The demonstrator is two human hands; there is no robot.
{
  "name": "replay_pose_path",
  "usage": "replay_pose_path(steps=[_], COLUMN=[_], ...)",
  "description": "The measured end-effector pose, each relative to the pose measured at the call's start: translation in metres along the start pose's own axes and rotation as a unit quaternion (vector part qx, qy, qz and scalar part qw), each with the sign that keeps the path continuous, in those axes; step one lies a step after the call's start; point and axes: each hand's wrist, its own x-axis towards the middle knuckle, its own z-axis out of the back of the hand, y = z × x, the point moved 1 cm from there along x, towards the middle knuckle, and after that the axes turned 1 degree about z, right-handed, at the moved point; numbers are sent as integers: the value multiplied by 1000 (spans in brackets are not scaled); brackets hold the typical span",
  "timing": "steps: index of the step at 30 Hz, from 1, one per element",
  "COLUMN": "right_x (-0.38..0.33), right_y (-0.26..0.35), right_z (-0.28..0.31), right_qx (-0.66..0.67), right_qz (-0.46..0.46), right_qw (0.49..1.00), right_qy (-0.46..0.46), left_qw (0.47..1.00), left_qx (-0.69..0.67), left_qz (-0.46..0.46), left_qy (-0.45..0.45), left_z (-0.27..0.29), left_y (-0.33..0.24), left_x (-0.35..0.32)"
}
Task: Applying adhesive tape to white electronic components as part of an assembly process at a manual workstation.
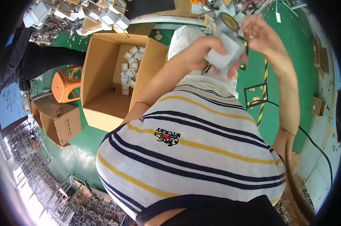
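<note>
My left hand [212, 49] is closed round a white, box-shaped plastic housing [227, 54], thumb on its upper face and fingertips showing past its far side. Thin dark wires hang below the housing. Just beyond it is a grey ring-shaped roll [229, 22] with a yellowish-brown core, which looks like tape. My right hand [259, 34] is raised right beside this roll, fingers curled in; whatever they pinch is too small or blurred to make out. I cannot tell whether the right fingers touch the roll.
To the left a large open cardboard box [99, 84] holds several white housings [129, 71]. Similar housings [110, 17] are piled on the workbench. An orange stool [65, 84], a smaller carton [63, 122] and a person's dark-clothed leg [53, 60] are farther left. A black cable [317, 147] runs along the right.
</note>
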Motion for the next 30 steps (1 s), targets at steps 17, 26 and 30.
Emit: replay_pose_path(steps=[17,26,30], right_x=[-14,-25,-11], right_y=[-10,-19,-28], right_z=[3,-10,-24], right_qx=[-51,178,72], right_qz=[49,-43,152], right_qw=[991,983,983], right_qy=[117,-27,-72], left_qw=[969,935,983], left_qx=[187,283,-89], left_qz=[-20,-45,139], left_qy=[-160,-209,84], left_z=[-8,-9,-19], left_y=[1,11,-1], left_x=[-10,-11,-18])
